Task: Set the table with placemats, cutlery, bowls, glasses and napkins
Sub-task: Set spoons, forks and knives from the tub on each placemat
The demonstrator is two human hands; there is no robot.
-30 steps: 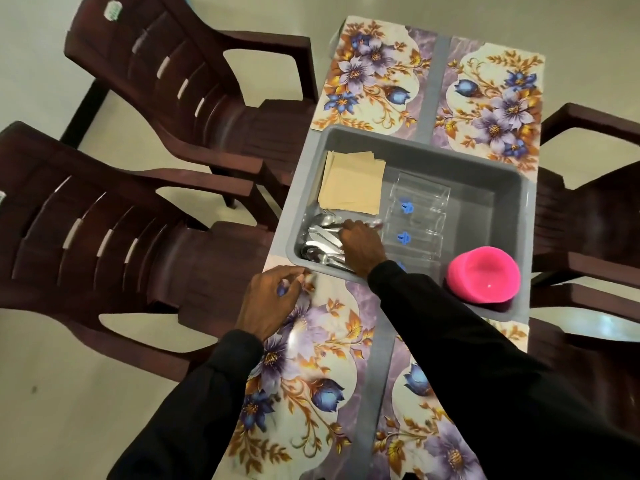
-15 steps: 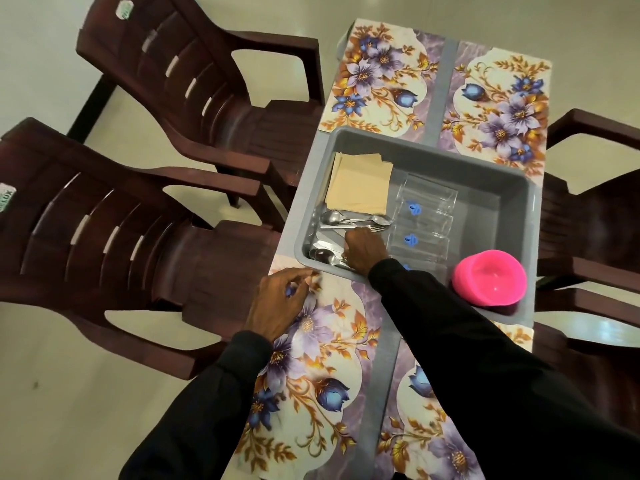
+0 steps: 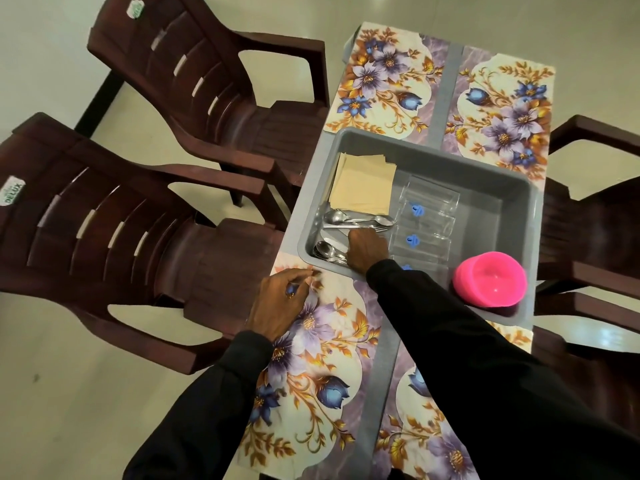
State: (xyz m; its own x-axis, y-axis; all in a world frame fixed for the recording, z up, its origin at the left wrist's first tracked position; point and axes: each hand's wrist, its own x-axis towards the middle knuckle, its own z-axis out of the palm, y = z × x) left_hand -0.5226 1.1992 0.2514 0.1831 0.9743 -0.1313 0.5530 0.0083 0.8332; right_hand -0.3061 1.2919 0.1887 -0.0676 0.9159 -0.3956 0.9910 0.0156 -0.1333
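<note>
A grey table carries four floral placemats, with a grey tub at its middle

The near maroon plastic chair bears a white sticker at the top of its backrest, reading "DELUX" in green capitals (the smaller print above is too blurred). The far chair's sticker is illegible.
</note>
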